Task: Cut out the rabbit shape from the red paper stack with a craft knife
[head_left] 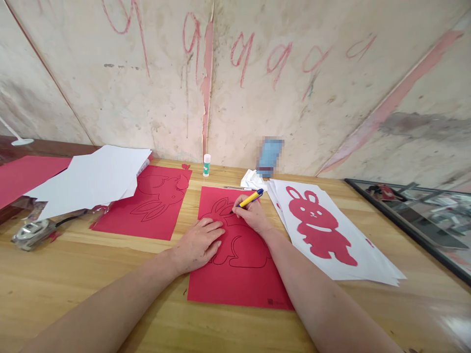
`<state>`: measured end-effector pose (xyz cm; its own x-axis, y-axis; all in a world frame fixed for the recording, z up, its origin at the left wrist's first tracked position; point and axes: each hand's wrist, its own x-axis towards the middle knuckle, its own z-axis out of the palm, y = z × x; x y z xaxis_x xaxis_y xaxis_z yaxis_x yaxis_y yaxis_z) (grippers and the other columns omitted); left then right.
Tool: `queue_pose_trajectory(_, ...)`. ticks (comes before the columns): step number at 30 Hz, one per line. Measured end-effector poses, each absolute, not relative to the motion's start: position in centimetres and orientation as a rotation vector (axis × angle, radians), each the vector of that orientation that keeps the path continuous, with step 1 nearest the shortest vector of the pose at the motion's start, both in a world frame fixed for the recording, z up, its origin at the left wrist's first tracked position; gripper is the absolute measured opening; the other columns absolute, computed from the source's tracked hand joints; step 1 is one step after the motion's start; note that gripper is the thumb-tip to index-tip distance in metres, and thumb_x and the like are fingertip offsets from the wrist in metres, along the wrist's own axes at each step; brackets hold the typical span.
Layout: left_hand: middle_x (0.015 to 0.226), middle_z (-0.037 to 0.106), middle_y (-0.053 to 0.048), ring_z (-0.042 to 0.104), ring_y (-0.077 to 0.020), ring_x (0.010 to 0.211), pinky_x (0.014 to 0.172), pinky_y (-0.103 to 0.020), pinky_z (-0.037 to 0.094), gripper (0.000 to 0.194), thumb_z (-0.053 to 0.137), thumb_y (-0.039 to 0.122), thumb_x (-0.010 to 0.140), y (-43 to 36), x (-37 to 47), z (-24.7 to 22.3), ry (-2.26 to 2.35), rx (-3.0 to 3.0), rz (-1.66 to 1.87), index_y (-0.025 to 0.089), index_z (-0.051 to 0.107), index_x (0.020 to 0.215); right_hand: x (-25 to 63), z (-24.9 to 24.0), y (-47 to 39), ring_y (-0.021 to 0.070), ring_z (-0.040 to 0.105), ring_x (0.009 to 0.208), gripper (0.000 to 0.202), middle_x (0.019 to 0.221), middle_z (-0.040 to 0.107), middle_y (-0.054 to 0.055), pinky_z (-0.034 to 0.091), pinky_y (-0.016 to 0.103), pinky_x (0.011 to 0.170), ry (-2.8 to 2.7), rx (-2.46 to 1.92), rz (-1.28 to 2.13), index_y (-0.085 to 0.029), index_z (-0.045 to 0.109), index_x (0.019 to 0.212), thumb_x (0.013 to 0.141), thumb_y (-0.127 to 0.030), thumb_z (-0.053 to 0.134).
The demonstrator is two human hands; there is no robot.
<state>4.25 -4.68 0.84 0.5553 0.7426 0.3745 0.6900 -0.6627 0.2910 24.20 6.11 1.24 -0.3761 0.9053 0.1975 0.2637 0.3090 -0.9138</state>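
In front of me a red sheet of paper (pixel 243 287) lies on the wooden table, with a rabbit outline drawn on it in dark lines. My left hand (pixel 198 244) rests flat on the sheet's left part, fingers spread over the drawing. In my right hand (pixel 253 214) is a yellow pen (pixel 251 198) with a blue end, pinched between thumb and fingers. Its tip is by the rabbit's ear lines, near the top of the sheet. Part of the drawing is hidden beneath my hands and right forearm.
Left lies another red sheet with a rabbit outline (pixel 162 215), partly under white papers (pixel 99 171). A tape measure (pixel 34 234) sits farther left. A glue stick (pixel 206 165) stands near the wall. Right are white sheets bearing a red rabbit cutout (pixel 326 230) and a black-framed mirror-like panel (pixel 415 245).
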Motion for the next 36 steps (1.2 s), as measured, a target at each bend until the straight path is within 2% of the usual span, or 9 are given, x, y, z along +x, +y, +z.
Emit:
queue_pose_trajectory(19, 0.127, 0.06, -0.009, 0.05, -0.0268, 0.113, 0.098, -0.048, 0.046, 0.032, 0.045, 0.022, 0.093, -4.57, 4.24, 0.87, 1.233, 2.68, 0.706, 0.015, 0.06, 0.121, 24.3, 0.64, 6.38, 0.0119, 0.047, 0.051, 0.009, 0.055, 0.051, -0.006, 0.035, 0.027, 0.054, -1.8, -0.989, 1.155, -0.021, 0.052, 0.071, 0.071, -0.025, 0.06)
queue_pose_trajectory(36, 0.126, 0.061, -0.01, 0.051, -0.0266, 0.113, 0.097, -0.048, 0.047, 0.032, 0.045, 0.022, 0.093, -4.64, 4.25, 0.83, 1.241, 2.673, 0.718, 0.016, 0.061, 0.121, 24.33, 0.8, 6.33, 0.0125, 0.05, 0.053, 0.01, 0.055, 0.052, -0.006, 0.039, 0.027, 0.056, -1.812, -1.006, 1.146, -0.02, 0.053, 0.071, 0.071, -0.026, 0.061)
